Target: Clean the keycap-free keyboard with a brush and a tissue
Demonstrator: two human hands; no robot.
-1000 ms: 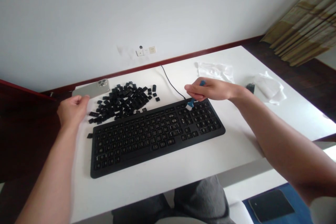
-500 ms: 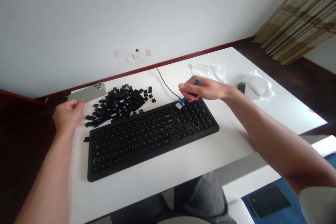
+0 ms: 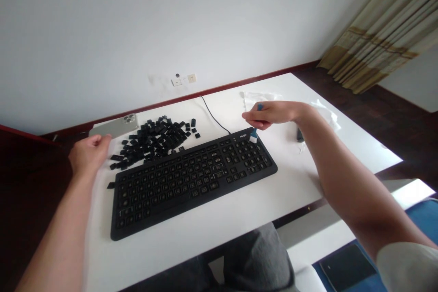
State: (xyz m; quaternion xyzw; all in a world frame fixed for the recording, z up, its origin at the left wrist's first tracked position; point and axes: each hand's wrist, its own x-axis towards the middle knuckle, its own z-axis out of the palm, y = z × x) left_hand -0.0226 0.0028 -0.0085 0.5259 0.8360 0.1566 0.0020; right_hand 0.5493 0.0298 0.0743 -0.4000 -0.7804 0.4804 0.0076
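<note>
A white desk stands against a white wall, with a striped curtain at 1 o'clock in the view. Compared with the earlier frame, the whole scene sits slightly lower in view, and the right hand has moved the small brush rightward along the far edge of the black keyboard, from above the upper keys to just beside the logo. The right fingers are clenched around the brush's blue handle, and its white bristles point down at the keyboard's edge. The keyboard lies flat in the middle of the desk, with rows of keys still in place. The left hand is at 10 o'clock from the keyboard, its fingers loosely curled and grasping nothing, their tips at the near edge of a smartphone. A heap of loose black keycaps lies just beside the keyboard at 11 o'clock, and a crumpled plastic sheet lies at 1 o'clock.
</note>
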